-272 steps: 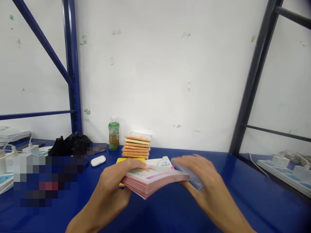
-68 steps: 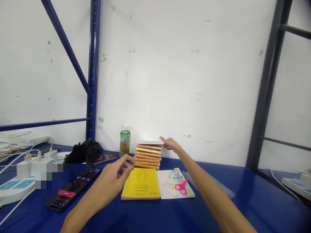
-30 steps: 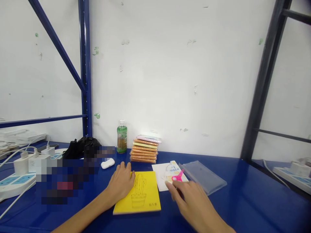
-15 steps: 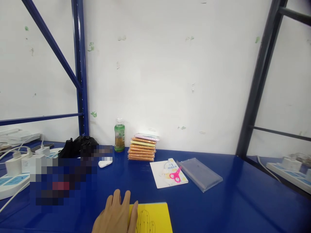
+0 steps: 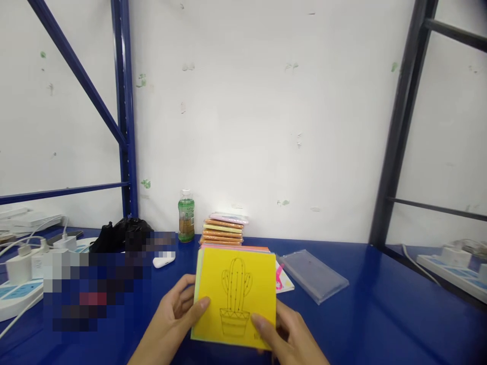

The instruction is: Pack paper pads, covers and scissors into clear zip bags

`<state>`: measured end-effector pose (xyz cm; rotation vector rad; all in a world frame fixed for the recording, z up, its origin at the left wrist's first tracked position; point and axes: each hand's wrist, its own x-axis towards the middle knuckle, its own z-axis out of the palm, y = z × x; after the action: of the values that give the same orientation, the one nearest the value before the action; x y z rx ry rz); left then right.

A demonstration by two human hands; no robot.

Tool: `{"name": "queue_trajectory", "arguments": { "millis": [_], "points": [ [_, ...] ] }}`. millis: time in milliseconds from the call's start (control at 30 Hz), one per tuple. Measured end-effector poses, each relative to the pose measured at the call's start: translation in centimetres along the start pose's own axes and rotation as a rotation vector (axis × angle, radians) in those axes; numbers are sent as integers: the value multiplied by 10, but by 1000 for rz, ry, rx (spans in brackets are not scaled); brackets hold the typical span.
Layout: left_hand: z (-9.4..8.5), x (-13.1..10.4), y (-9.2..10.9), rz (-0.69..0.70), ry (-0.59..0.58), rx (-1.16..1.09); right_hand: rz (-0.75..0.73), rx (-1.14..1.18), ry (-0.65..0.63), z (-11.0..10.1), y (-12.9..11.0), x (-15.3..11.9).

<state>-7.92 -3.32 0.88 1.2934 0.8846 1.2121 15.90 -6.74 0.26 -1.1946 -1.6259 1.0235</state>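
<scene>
Both hands hold up a stack of square coloured paper sheets (image 5: 262, 284) above the blue table. On its yellow top sheet is a line drawing of a potted cactus; green, pink and orange edges peek out behind. My left hand (image 5: 175, 309) grips the left edge, thumb on the front and fingers behind. My right hand (image 5: 289, 332) pinches the lower right side, thumb on the front, its other fingers mostly hidden. Behind the sheets, a white printed card (image 5: 286, 288) and pink scissors (image 5: 279, 276) are partly covered.
A clear plastic sleeve (image 5: 314, 276) lies to the right. Farther back stand a pile of wrapped packs (image 5: 223, 230) and a green-labelled bottle (image 5: 186, 218). At left are a white case (image 5: 163, 260), a black bag (image 5: 117, 235) and power strips with chargers (image 5: 23, 268).
The yellow-topped sheets have come up off the table and now face me. My right hand has come into view, and my left hand has shifted to their left edge.
</scene>
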Motion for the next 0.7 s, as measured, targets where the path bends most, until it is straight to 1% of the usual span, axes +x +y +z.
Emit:
{"name": "queue_trajectory", "arguments": {
  "millis": [67, 100, 133, 167, 233, 300, 400, 467, 500, 567, 633, 700],
  "points": [
    [-1, 2, -4, 99, 84, 25, -28, -182, 51, -2, 0, 6],
    [-1, 1, -8, 126, 125, 28, -28, -247, 68, -3, 0, 8],
    [0, 0, -12, 130, 146, 24, -20, -290, 73, -3, 2, 8],
    [0, -1, -16, 115, 140, 17, -12, -313, 71, -3, 3, 9],
    [4, -4, -22, 78, 119, -1, -3, -295, 62, -3, 5, 10],
    [8, -5, -24, 52, 113, 5, -28, -206, 78, -3, 4, 13],
    [11, -6, -23, 62, 160, 47, -109, -38, 97, -2, 0, 20],
    [12, -7, -21, 55, 147, 64, -144, -20, 101, -1, -6, 21],
    [13, -7, -20, 49, 141, 63, -137, -56, 108, -2, -9, 20],
    [15, -9, -19, 38, 131, 57, -117, -198, 104, -9, -18, 16],
    [19, -12, -18, 60, 187, 46, -127, -341, 72, -23, -26, 11],
    [24, -16, -18, 89, 257, 62, -159, -426, 55, -44, -31, 11]
  ]
}}
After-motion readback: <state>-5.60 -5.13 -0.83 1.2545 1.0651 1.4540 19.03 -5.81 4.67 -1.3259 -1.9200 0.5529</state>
